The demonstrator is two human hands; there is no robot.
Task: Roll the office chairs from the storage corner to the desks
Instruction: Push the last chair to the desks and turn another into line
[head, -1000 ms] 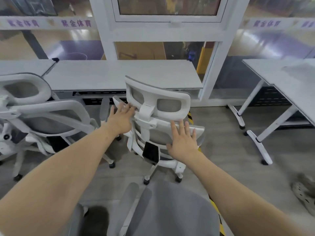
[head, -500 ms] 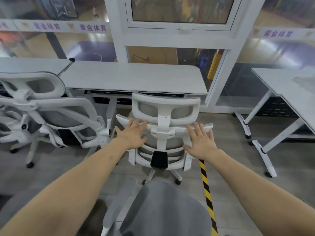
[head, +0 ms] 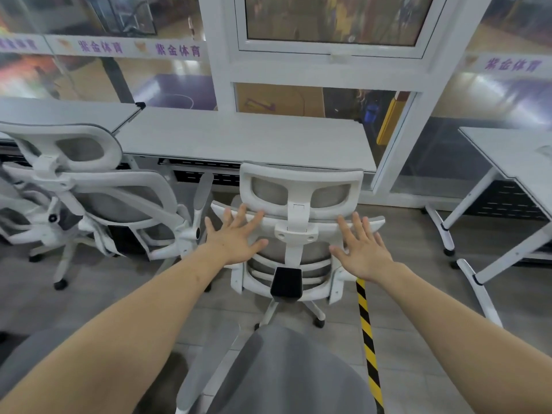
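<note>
Grey wood-look plank floor. Standing on it: white mesh office chair on castors, centre, facing the long white desk; second white chair, left; second desk on castored legs, right. Yellow-and-black hazard tape runs along the floor.

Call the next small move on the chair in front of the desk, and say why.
Probably a short push straight ahead. Both the left hand and right hand lie flat with fingers spread on the backrest of the white chair, which squarely faces the desk; its seat does not look tucked under the desk edge yet.
</note>
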